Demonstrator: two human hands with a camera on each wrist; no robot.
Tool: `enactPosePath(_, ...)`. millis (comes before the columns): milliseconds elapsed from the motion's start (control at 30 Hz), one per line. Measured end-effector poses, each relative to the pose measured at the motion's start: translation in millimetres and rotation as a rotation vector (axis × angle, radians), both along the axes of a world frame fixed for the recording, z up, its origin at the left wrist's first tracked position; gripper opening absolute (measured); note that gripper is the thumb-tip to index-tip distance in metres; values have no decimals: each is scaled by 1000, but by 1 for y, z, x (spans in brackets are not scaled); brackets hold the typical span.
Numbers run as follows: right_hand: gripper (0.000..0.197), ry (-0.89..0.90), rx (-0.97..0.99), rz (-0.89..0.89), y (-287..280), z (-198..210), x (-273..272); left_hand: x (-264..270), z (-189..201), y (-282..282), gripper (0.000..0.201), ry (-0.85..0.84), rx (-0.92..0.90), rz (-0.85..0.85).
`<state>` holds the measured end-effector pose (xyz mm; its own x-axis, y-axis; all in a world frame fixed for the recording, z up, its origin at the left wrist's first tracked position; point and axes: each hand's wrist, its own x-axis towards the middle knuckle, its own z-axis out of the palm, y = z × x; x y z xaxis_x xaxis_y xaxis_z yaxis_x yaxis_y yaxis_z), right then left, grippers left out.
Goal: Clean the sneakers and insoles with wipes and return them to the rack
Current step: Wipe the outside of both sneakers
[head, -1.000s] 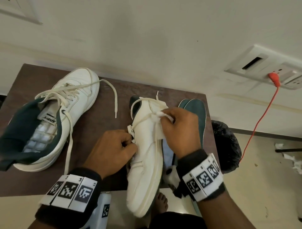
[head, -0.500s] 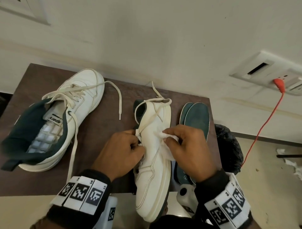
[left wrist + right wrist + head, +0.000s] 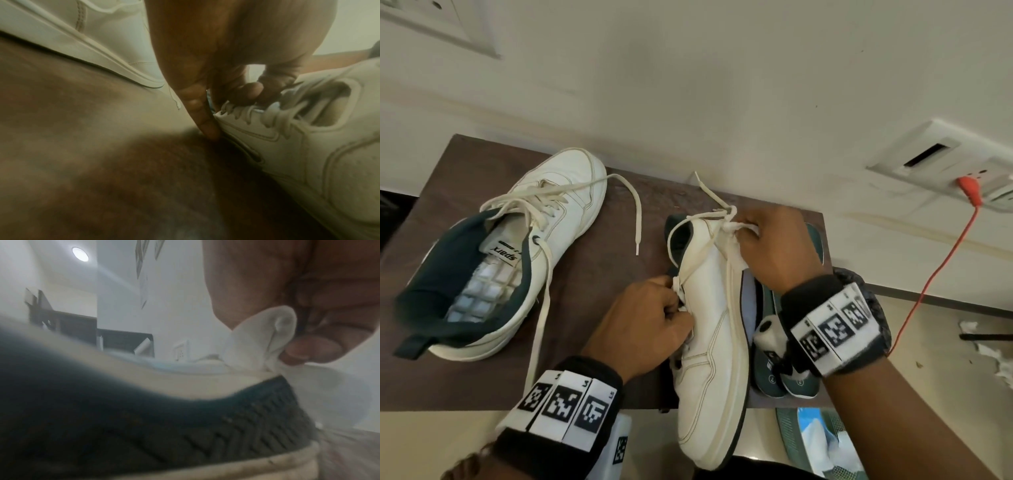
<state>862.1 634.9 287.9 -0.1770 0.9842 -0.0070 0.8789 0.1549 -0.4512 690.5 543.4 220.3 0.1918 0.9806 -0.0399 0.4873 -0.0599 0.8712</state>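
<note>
Brown table (image 3: 599, 308): left hand (image 3: 643, 318) grips sneaker (image 3: 712, 342), right hand (image 3: 777, 246) pinches wipe (image 3: 736, 236).

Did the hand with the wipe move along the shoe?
Yes. The right hand with the wipe slid away from the left hand, up the sneaker to its heel end, nearer the wall.

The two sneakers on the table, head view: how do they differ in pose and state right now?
The left sneaker rests on its sole, opening up, untouched; the right sneaker lies tipped on its side, toe overhanging the table edge. The left hand grips the right sneaker at the laces while the right hand presses a wipe against it. Both are white, dark-lined, loosely laced.
</note>
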Motion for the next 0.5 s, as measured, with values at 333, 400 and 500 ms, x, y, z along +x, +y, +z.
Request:
enactPosePath(333,25,-84,-19,235,-26,18,-27,3,4,-1,31,55,-18,-26)
enactPosePath(400,25,-164,8,199,-10,14,-36,4,3,-1,31,62,-10,-42)
enactPosePath(500,24,-259,26,135,3,8,-42,3,1,1,28,39,6,-55)
